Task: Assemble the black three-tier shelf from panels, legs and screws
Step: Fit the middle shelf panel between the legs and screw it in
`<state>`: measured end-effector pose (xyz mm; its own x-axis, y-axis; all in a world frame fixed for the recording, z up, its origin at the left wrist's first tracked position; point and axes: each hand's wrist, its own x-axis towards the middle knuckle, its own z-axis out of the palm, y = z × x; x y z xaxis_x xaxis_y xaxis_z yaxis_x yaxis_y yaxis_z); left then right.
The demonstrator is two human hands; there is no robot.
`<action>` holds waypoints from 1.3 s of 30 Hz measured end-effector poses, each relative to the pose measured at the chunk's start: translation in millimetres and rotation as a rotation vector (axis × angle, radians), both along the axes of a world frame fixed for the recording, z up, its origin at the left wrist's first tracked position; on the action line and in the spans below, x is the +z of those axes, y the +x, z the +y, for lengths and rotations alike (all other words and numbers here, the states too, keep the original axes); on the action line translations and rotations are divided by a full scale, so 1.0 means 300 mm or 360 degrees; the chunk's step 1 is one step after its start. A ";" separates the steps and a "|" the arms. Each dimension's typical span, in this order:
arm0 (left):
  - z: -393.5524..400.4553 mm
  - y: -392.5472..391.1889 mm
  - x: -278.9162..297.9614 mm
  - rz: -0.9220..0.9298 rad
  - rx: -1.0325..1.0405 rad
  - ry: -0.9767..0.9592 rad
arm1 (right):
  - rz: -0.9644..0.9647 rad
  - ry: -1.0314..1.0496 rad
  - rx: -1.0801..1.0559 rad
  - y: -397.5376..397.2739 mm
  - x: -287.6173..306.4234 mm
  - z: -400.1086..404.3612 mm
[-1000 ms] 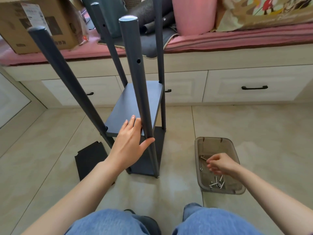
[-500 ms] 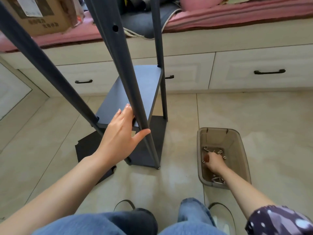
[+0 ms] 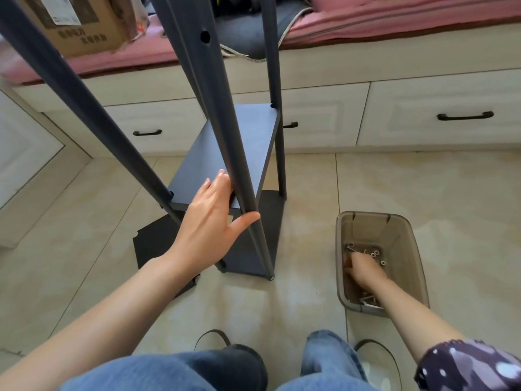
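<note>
From here I see the black shelf [image 3: 234, 153] standing upright on the tiled floor [image 3: 423, 193], in front of the white drawers [image 3: 462, 117]; two panels are fixed between its four legs, the lower one down at floor level and the middle one partway up. My left hand [image 3: 210, 221] rests against the near leg [image 3: 225, 131] at the front edge of the middle panel [image 3: 242, 136]; its fingers [image 3: 222, 179] lie straight along the left of the leg and the thumb reaches across the front of it, so the hand is open rather than curled round. A loose black panel [image 3: 152, 244] lies flat on the floor just left of the shelf's base, partly hidden behind my forearm. My right hand [image 3: 365, 270] is down inside the brown plastic bin [image 3: 411, 255] to the right of the shelf, among the screws [image 3: 376, 253]. Its fingers are bent downward at the bin's bottom, but I cannot tell whether they pinch anything. A cardboard box [image 3: 84, 26] sits on the pink cushion [image 3: 394, 21] above the drawers
</note>
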<state>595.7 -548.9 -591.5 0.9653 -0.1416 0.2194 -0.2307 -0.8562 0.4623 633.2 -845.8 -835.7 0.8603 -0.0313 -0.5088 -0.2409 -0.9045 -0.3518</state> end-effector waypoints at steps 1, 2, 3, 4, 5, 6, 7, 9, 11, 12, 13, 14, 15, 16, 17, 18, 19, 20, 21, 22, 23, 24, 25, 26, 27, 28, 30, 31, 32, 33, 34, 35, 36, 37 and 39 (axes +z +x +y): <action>0.000 0.001 -0.001 -0.0009 -0.0003 0.0001 | -0.0011 0.0025 -0.0026 0.002 0.011 -0.005; 0.001 0.003 -0.004 -0.0019 -0.0003 0.0000 | -0.0036 0.0057 -0.0067 0.003 0.025 -0.010; 0.003 0.005 -0.008 -0.0028 -0.0003 -0.0002 | -0.0073 0.0093 -0.0111 0.003 0.040 -0.015; 0.005 0.008 -0.012 -0.0035 -0.0003 -0.0003 | -0.0111 0.0134 -0.0151 0.000 0.058 -0.018; 0.007 0.011 -0.015 -0.0042 -0.0003 -0.0002 | -0.0142 0.0172 -0.0189 -0.004 0.079 -0.022; 0.008 0.014 -0.018 -0.0048 -0.0002 0.0003 | -0.0165 0.0204 -0.0222 -0.010 0.103 -0.025; 0.008 0.017 -0.021 -0.0052 -0.0003 0.0010 | -0.0192 0.0235 -0.0247 -0.017 0.130 -0.025; 0.006 0.021 -0.023 -0.0055 -0.0012 0.0021 | -0.0287 0.0306 -0.0253 -0.031 0.195 -0.018; 0.003 0.023 -0.024 -0.0054 -0.0015 0.0020 | -0.0450 0.0415 -0.0254 -0.046 0.279 0.012; 0.001 0.024 -0.022 -0.0045 -0.0010 0.0017 | -0.0532 0.0487 -0.0283 -0.052 0.323 0.036; 0.000 0.025 -0.021 -0.0026 -0.0002 0.0015 | -0.0586 0.0593 -0.0339 -0.057 0.367 0.067; -0.001 0.025 -0.018 0.0003 0.0007 0.0016 | -0.0592 0.0748 -0.0414 -0.061 0.409 0.103; -0.002 0.027 -0.014 0.0038 0.0016 0.0018 | -0.0561 0.0926 -0.0481 -0.066 0.449 0.145; -0.002 0.027 -0.008 0.0076 0.0029 0.0013 | -0.0515 0.1084 -0.0520 -0.070 0.487 0.190; -0.003 0.028 0.001 0.0115 0.0051 -0.0003 | -0.0475 0.1199 -0.0526 -0.070 0.522 0.236; -0.006 0.027 0.009 0.0146 0.0075 -0.0018 | -0.0444 0.1273 -0.0512 -0.067 0.552 0.282; -0.008 0.027 0.017 0.0166 0.0094 -0.0032 | -0.0421 0.1327 -0.0496 -0.063 0.580 0.330; -0.011 0.027 0.022 0.0172 0.0102 -0.0044 | -0.0398 0.1376 -0.0483 -0.058 0.604 0.378; -0.015 0.026 0.026 0.0168 0.0102 -0.0064 | -0.0372 0.1430 -0.0476 -0.053 0.621 0.423; -0.019 0.025 0.028 0.0156 0.0097 -0.0094 | -0.0344 0.1468 -0.0470 -0.045 0.627 0.462; -0.021 0.022 0.030 0.0145 0.0096 -0.0127 | -0.0310 0.1486 -0.0463 -0.037 0.627 0.495; -0.023 0.020 0.031 0.0143 0.0104 -0.0151 | -0.0266 0.1500 -0.0459 -0.031 0.622 0.519; -0.023 0.019 0.032 0.0144 0.0114 -0.0164 | -0.0212 0.1545 -0.0471 -0.026 0.610 0.534; -0.023 0.018 0.032 0.0135 0.0116 -0.0173 | -0.0154 0.1619 -0.0501 -0.021 0.596 0.543; -0.022 0.018 0.031 0.0119 0.0110 -0.0185 | -0.0096 0.1705 -0.0556 -0.019 0.584 0.547; -0.023 0.017 0.033 0.0100 0.0104 -0.0202 | -0.0046 0.1777 -0.0618 -0.016 0.577 0.551; -0.024 0.013 0.039 0.0086 0.0105 -0.0232 | -0.0038 0.1813 -0.0644 -0.008 0.570 0.560; -0.024 0.011 0.041 0.0092 0.0112 -0.0246 | -0.0068 0.1779 -0.0600 -0.006 0.572 0.566; -0.021 0.010 0.043 0.0102 0.0123 -0.0262 | -0.0106 0.1741 -0.0547 -0.004 0.576 0.572; -0.013 0.009 0.045 0.0103 0.0135 -0.0285 | -0.0141 0.1725 -0.0503 -0.003 0.583 0.578; -0.004 0.011 0.049 0.0094 0.0147 -0.0315 | -0.0176 0.1723 -0.0474 -0.003 0.594 0.583; 0.006 0.013 0.055 0.0082 0.0159 -0.0356 | -0.0217 0.1711 -0.0442 -0.005 0.608 0.584; 0.018 0.014 0.063 0.0080 0.0177 -0.0410 | -0.0258 0.1682 -0.0409 -0.007 0.625 0.585; 0.031 0.015 0.071 0.0089 0.0204 -0.0477 | -0.0294 0.1653 -0.0378 -0.011 0.642 0.587; 0.060 0.007 0.084 0.0125 0.0268 -0.0638 | -0.0340 0.1633 -0.0335 -0.015 0.670 0.596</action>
